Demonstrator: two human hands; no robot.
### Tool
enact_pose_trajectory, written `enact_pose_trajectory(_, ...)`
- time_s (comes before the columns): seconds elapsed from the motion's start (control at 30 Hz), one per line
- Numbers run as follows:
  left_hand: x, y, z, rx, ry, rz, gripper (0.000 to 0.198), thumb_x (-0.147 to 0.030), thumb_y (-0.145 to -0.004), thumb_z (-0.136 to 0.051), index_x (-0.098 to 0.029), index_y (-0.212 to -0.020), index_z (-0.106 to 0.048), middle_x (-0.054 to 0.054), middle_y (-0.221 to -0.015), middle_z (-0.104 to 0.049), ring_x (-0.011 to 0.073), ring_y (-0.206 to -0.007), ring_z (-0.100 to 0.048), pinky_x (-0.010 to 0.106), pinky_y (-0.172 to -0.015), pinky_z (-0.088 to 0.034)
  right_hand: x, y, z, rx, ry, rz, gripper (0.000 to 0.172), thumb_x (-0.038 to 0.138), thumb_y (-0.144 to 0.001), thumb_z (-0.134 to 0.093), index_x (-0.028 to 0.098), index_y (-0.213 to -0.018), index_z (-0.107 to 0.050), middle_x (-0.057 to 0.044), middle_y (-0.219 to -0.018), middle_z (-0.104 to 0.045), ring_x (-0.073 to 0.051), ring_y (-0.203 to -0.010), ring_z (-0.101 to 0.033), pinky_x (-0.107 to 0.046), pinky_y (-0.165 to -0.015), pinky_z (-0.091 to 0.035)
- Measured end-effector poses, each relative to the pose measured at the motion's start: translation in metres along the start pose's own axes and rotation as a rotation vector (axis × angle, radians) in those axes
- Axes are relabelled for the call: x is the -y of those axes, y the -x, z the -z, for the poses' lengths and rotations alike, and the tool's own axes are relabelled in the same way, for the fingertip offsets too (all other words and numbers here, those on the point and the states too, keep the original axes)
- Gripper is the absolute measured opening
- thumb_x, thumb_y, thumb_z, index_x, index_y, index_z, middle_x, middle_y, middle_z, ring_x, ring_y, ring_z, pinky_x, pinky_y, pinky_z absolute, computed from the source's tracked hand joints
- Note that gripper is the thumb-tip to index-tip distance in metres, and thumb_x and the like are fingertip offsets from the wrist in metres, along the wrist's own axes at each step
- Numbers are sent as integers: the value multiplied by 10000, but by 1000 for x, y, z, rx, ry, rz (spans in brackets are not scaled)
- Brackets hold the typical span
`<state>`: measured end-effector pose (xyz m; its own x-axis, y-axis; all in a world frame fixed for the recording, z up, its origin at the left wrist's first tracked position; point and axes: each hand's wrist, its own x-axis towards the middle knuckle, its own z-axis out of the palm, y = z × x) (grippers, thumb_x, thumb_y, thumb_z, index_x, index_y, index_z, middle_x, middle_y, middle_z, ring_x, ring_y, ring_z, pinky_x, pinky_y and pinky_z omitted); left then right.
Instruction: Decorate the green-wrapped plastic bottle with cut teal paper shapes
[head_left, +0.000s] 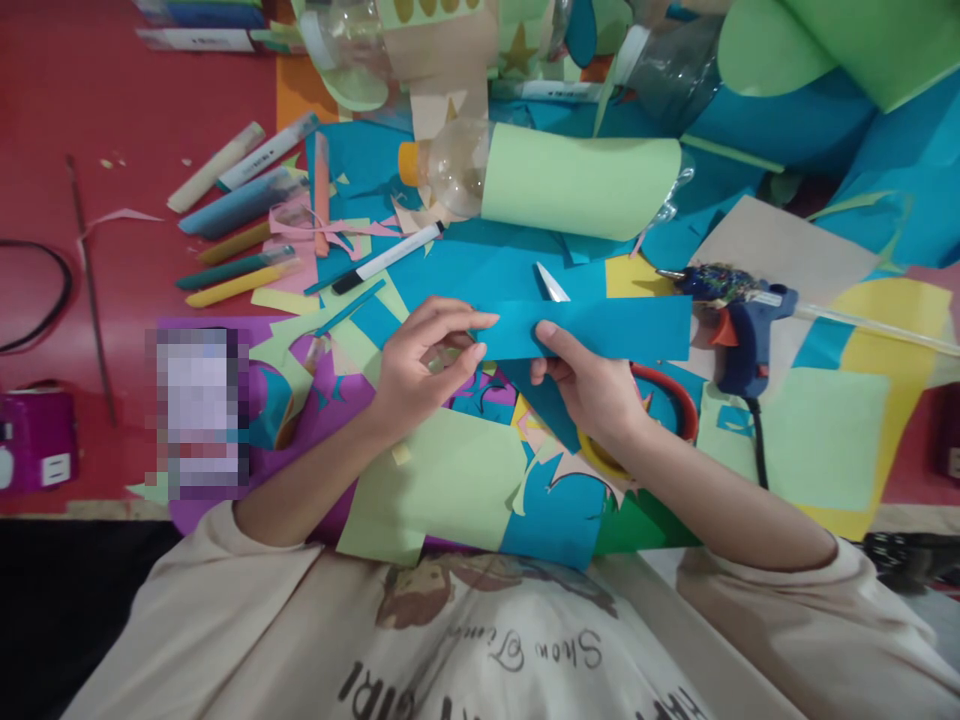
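A long blue paper strip [615, 328] lies level above the cluttered table. My left hand [420, 365] pinches its left end between thumb and fingers. My right hand [589, 385] grips the strip from below, thumb on top. The same hand also holds scissors with red and yellow handles [671, 395]. Their blade tip [553, 284] sticks up behind the strip. Under both hands lie light green paper [442, 485] and blue scraps [555, 510].
A blue glue gun [739, 335] rests right of the strip. A plastic bottle wrapped in green paper [577, 180] lies behind it. Markers and pens [240, 235] sit at the left on the red table [90, 120]. A black marker [386, 258] and paper scraps lie around.
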<state>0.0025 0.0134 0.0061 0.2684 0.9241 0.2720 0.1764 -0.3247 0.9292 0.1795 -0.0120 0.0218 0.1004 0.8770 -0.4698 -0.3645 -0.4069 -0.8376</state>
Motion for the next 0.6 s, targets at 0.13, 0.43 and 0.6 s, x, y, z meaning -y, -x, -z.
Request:
enact_pose_trajectory(0.13,2,1,1,4,-1,0,243,-207,-857,-650,-268,-1076,-735,30,-1053,-657,56,-699,-617,166,-637,-560,1,0,-1,-10,-4,-10,357,455,-603,-837,205,-635,-585,45,-493,-579,-112,-451,-549,-276,-532,-546)
enact_pose_trajectory(0.43,8,3,2,34,-22,-46,334,-246,-881,-644,-305,-1209,-673,32,-1145,-635,36,-666,-593,159,-601,-553,-3,-2,1,-13,-18,-24,315,419,-626,-814,195,-623,-593,38,-502,-576,-105,-456,-546,-267,-544,-542)
enact_pose_trajectory(0.6,8,3,2,70,-37,-33,403,-306,-897,-632,-326,-1298,-601,51,-1242,-608,36,-664,-603,163,-601,-550,-4,-3,2,-8,2,-1,318,423,-645,-809,194,-631,-590,32,-507,-573,-115,-459,-554,-283,-551,-553)
